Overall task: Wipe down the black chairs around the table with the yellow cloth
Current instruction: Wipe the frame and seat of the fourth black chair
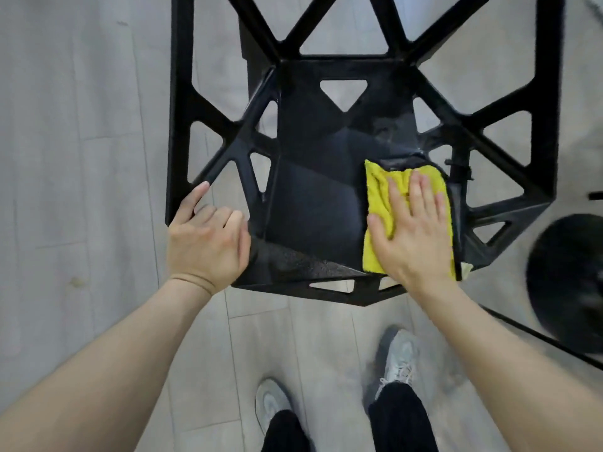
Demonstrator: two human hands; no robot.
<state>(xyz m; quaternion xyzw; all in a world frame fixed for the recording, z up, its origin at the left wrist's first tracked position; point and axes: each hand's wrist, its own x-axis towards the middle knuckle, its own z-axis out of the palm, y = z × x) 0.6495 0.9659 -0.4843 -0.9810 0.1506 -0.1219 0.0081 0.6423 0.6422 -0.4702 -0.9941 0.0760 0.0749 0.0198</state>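
Observation:
A black chair [313, 177] with triangular cut-outs fills the upper middle of the head view, seen from above. The folded yellow cloth [378, 197] lies on the right side of its seat. My right hand [414, 230] lies flat on the cloth with straight fingers, pressing it onto the seat. My left hand [205, 236] grips the chair's front left corner, fingers curled over the edge and the forefinger stretched along the frame bar.
Pale grey plank floor [81, 158] surrounds the chair. A round black base [567, 278] and a thin black edge run along the right. My two feet in grey shoes [398, 357] stand on the floor just in front of the chair.

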